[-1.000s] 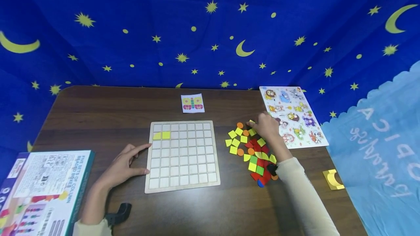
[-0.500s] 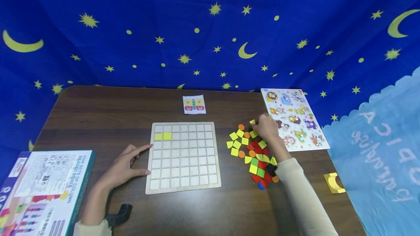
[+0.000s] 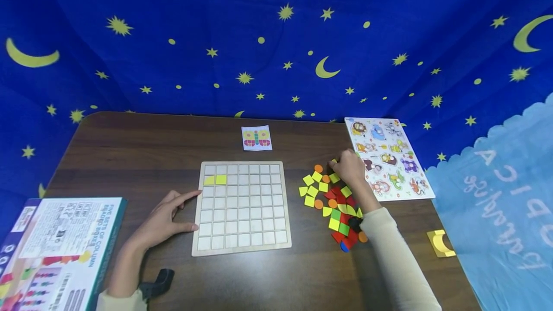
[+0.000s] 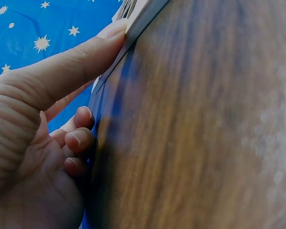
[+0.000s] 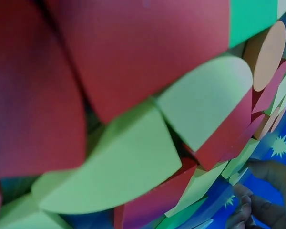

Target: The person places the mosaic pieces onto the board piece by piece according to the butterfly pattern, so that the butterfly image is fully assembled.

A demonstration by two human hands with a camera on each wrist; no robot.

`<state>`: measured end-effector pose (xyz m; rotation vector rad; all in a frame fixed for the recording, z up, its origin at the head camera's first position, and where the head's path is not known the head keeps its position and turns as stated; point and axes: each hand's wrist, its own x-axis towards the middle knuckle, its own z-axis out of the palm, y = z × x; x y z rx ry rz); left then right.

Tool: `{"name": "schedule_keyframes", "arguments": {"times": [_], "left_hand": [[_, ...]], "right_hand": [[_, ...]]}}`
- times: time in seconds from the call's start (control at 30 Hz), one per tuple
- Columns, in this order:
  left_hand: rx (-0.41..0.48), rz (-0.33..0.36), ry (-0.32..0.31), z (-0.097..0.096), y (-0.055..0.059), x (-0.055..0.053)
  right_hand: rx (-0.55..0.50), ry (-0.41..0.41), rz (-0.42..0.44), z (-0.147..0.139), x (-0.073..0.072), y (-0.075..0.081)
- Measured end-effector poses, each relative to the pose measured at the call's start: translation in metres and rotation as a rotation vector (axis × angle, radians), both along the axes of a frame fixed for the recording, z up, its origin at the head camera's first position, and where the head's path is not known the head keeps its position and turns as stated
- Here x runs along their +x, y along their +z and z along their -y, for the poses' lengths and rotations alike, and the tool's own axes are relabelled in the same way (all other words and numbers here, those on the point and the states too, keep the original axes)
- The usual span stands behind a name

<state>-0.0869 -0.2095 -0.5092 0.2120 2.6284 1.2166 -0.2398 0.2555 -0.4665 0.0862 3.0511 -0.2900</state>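
In the head view, a wooden grid board [image 3: 244, 213] lies on the table, with a square yellow tile [image 3: 221, 179] and a round-cornered yellow tile [image 3: 209, 181] side by side in its second row. My left hand [image 3: 161, 216] touches the board's left edge with thumb and index finger; its other fingers are bent in the left wrist view. At the far side of a loose tile pile, my right hand [image 3: 351, 168] pinches a yellow tile [image 3: 334, 161], mostly hidden by the fingers. Red tiles [image 5: 143, 47] fill the foreground of the right wrist view.
A butterfly pattern card [image 3: 257, 138] lies behind the board. An animal puzzle board [image 3: 399, 184] is just beyond the right hand. A large printed box [image 3: 65, 234] occupies the left side, and a yellow block with a curved cutout [image 3: 435, 248] sits at the right edge.
The view has shifted slightly. The right hand stays at the far end of the pile, its fingers drawing in around the yellow tile. The left hand remains on the board's edge.
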Motion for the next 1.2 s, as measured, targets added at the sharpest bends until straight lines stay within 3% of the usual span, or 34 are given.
{"name": "schedule_keyframes", "arguments": {"times": [0.17, 0.57, 1.2], "left_hand": [[-0.004, 0.006, 0.0, 0.0, 0.001, 0.0], [0.0, 0.042, -0.008, -0.001, 0.004, -0.001], [0.021, 0.028, -0.006, 0.001, 0.002, -0.001]], "right_hand": [[-0.009, 0.032, -0.006, 0.002, 0.0, 0.001], [-0.032, 0.224, -0.095, 0.027, 0.008, 0.007], [-0.07, 0.546, -0.126, 0.128, 0.029, 0.007]]}}
